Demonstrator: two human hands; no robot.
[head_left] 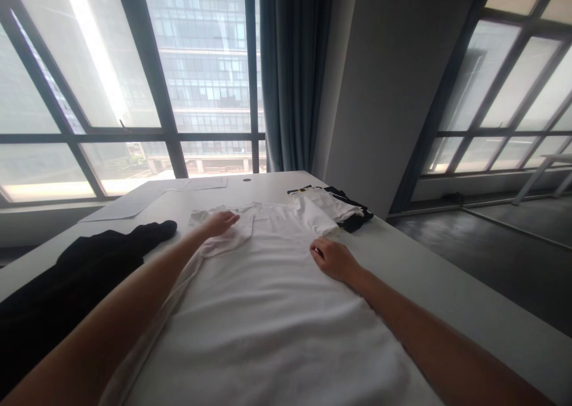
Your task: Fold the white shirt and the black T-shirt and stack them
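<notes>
A white short-sleeved shirt (268,310) is spread lengthwise on the white table, its collar end away from me and its lower part closest. Its left sleeve is folded inward over the body. My left hand (222,223) rests over that folded sleeve with its fingers stretched out. At the shirt's right edge, just below the right sleeve (313,210), my right hand (334,259) is closed with curled fingers against the fabric; the fingertips are hidden. The right sleeve reaches over a small pile of dark cloth (357,220).
Black cloth (84,269) lies crumpled on the table's left side, partly behind my left forearm. White sheets (129,200) lie at the far left, near a small dark disc (246,180). Windows, a blue-grey curtain (290,72) and a grey pillar (379,84) stand beyond the white table (429,275).
</notes>
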